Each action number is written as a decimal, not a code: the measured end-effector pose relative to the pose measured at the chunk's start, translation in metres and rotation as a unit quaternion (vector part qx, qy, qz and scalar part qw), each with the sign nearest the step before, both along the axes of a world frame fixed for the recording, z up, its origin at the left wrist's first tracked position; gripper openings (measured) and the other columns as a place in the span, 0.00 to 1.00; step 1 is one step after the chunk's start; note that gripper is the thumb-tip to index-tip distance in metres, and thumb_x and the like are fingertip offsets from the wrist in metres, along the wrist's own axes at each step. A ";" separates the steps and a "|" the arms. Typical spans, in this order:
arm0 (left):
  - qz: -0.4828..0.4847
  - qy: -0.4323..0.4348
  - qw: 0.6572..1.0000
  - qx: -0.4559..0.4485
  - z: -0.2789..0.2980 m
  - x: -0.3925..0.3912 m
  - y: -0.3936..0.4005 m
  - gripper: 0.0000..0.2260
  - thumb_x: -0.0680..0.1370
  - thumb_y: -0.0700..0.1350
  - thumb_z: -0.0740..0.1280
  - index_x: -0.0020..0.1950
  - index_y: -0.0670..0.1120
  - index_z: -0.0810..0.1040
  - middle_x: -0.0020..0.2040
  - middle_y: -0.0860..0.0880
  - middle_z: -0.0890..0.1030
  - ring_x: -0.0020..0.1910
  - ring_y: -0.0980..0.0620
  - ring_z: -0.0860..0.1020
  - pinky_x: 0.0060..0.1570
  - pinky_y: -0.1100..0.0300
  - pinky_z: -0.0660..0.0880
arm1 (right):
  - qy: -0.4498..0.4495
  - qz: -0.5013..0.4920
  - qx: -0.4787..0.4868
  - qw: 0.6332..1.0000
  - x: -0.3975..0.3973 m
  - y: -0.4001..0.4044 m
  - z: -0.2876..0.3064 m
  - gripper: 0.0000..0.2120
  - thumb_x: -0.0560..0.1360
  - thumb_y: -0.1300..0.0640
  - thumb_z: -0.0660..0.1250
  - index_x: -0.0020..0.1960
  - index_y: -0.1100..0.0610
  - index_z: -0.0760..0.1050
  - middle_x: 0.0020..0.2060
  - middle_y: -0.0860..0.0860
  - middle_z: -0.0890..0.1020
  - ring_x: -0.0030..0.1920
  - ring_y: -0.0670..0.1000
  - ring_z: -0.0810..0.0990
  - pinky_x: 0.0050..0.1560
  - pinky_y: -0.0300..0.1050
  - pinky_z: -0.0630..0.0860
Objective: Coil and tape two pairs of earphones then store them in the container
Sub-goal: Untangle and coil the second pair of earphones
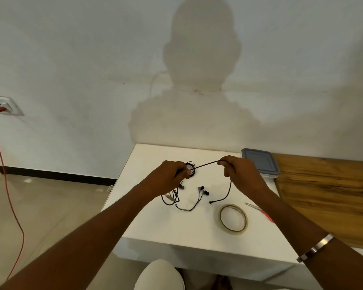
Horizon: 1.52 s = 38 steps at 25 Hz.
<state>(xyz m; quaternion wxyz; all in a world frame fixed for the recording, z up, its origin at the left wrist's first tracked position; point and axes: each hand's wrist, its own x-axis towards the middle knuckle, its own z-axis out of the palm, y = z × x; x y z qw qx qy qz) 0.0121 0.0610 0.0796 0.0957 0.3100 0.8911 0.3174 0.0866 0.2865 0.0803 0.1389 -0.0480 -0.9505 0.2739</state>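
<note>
Black earphone cable (205,164) pinched by two hands, left (172,174), right (239,172), one tape roll (233,219), one container (260,164)

On the desk (155,222) the tape (233,219) lies at the front right, and the scissors (259,211) are just right of it. The container (260,162) stands at the back right corner. A cable (205,163) runs between the left hand (172,174) and the right hand (239,170) above the desk middle. Earbuds (203,190) lie below it, behind the tape. A socket (5,105) is on the wall, far left.
</note>
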 end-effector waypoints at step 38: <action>0.081 -0.046 0.995 0.018 -0.022 -0.012 -0.010 0.08 0.79 0.40 0.65 0.56 0.41 0.80 0.48 0.48 0.79 0.37 0.54 0.76 0.29 0.75 0.68 | 0.032 -0.047 0.008 0.998 0.002 0.033 -0.001 0.12 0.81 0.55 0.58 0.53 0.57 0.79 0.33 0.50 0.82 0.31 0.44 0.76 0.36 0.34 0.68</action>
